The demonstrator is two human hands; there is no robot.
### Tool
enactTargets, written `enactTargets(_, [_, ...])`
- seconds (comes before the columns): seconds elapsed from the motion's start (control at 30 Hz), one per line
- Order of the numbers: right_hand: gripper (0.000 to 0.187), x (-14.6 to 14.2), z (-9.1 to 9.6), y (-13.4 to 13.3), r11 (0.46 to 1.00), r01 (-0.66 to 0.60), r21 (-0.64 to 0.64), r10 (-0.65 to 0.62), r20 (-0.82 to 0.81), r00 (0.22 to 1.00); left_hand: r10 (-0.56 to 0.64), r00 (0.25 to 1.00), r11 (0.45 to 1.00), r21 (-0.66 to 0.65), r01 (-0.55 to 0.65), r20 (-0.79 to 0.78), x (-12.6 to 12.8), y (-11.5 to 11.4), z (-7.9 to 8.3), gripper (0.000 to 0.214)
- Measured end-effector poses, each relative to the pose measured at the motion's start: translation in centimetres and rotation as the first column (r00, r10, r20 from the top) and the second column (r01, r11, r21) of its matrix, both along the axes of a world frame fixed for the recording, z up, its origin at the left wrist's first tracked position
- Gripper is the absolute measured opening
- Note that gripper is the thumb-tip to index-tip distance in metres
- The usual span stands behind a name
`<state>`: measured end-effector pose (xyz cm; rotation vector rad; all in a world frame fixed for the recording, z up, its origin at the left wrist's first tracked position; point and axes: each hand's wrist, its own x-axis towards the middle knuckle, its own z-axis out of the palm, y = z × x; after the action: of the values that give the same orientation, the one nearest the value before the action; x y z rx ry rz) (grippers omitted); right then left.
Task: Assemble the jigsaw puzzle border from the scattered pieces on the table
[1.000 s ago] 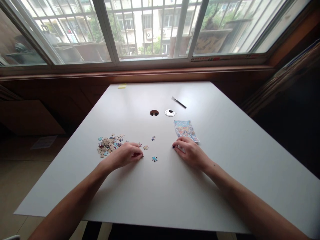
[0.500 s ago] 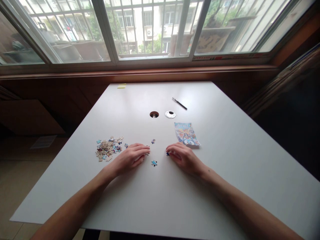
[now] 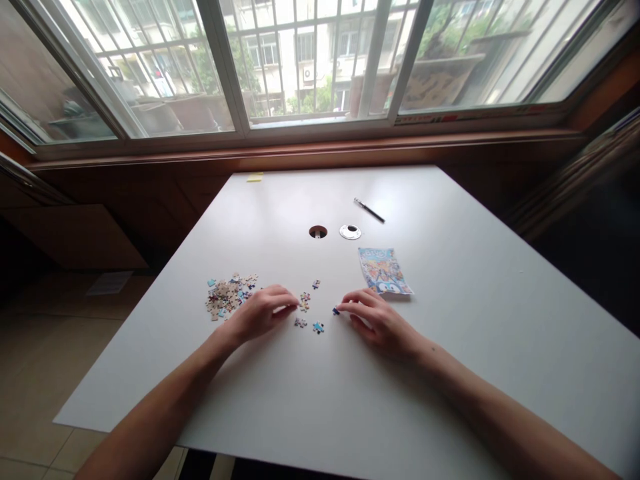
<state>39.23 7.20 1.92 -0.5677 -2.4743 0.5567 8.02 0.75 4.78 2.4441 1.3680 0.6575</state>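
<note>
Head view: a mottled puzzle piece point(image 3: 301, 323) now shows beside the light-blue piece point(image 3: 319, 327), apparently furthering the laying-out, with left hand point(image 3: 264, 311) at colourful pieces point(image 3: 305, 302), right hand point(image 3: 377, 321) at a dark-blue piece point(image 3: 335, 311), both grips indeterminable.

A black pen point(image 3: 371, 211) lies beyond a round cover point(image 3: 348, 234).

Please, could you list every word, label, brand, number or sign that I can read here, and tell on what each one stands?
None can be read with certainty.
Picture sheet: pale title lettering along its top, too blurred.
Strip under the window: red and dark marks, too blurred.
Puzzle pieces: too small.
</note>
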Motion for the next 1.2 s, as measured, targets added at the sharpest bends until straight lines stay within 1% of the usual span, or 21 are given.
enactTargets(0.07, [0.037,0.1,-0.1,0.1,1.0,0.009,-0.023,-0.01,-0.017,1.0,0.131,0.99,0.991,0.036,-0.129,-0.045,-2.7,0.4,1.1,0.023])
enactTargets(0.13, [0.035,0.3,-0.2,0.2,0.999,0.018,-0.038,-0.019,-0.028,0.999,0.234,0.968,0.971,0.065,-0.228,-0.091,-5.4,0.8,2.0,0.022])
enactTargets(0.2, [0.035,0.5,-0.4,0.3,0.999,0.02,-0.042,-0.021,-0.028,0.999,0.287,0.95,0.957,0.07,-0.28,-0.122,-7.4,1.2,2.3,0.024])
enactTargets(0.27, [0.035,0.6,-0.5,0.3,0.999,0.02,-0.044,-0.021,-0.026,0.999,0.296,0.945,0.955,0.052,-0.292,-0.14,-8.3,1.5,1.8,0.025])
enactTargets(0.4, [0.034,0.5,-0.4,0.2,0.999,0.023,-0.045,-0.025,-0.033,0.999,0.3,0.945,0.954,0.019,-0.3,-0.129,-8.3,2.1,0.2,0.027])
enactTargets(0.47, [0.033,0.5,-0.4,0.1,0.999,0.021,-0.041,-0.023,-0.044,0.999,0.318,0.941,0.948,0.02,-0.318,-0.117,-8.2,2.4,-0.3,0.027])
enactTargets(0.67, [0.032,0.5,-0.4,0.2,0.999,0.013,-0.046,-0.015,-0.045,0.999,0.36,0.927,0.933,0.046,-0.357,-0.104,-8.6,2.7,-0.2,0.015])
enactTargets(0.77, [0.033,0.6,-0.4,0.1,0.999,0.018,-0.04,-0.02,-0.043,0.999,0.353,0.932,0.934,0.084,-0.346,-0.086,-8.0,2.5,-0.1,0.011])
enactTargets(0.87, [0.033,0.5,-0.4,0.1,0.999,0.019,-0.029,-0.02,-0.048,0.999,0.287,0.956,0.953,0.121,-0.278,-0.066,-5.9,2.2,-0.4,0.014])
enactTargets(0.97, [0.032,0.4,-0.4,0.1,0.999,0.016,-0.028,-0.018,-0.048,0.999,0.156,0.983,0.983,0.115,-0.144,-0.1,-3.3,1.8,-1.0,0.016])
enactTargets(1.03, [0.032,0.4,-0.5,0.2,0.999,0.014,-0.035,-0.016,-0.042,0.999,0.11,0.986,0.99,0.104,-0.097,-0.125,-2.6,1.6,-1.1,0.017])
enactTargets(1.1, [0.033,0.4,-0.5,0.2,0.999,0.015,-0.038,-0.016,-0.038,0.999,0.151,0.979,0.984,0.119,-0.135,-0.135,-3.4,1.6,-0.7,0.02])
enactTargets(1.2, [0.034,0.4,-0.5,0.2,0.999,0.012,-0.032,-0.013,-0.038,0.999,0.314,0.938,0.942,0.168,-0.29,-0.143,-6.3,1.7,0.5,0.022])
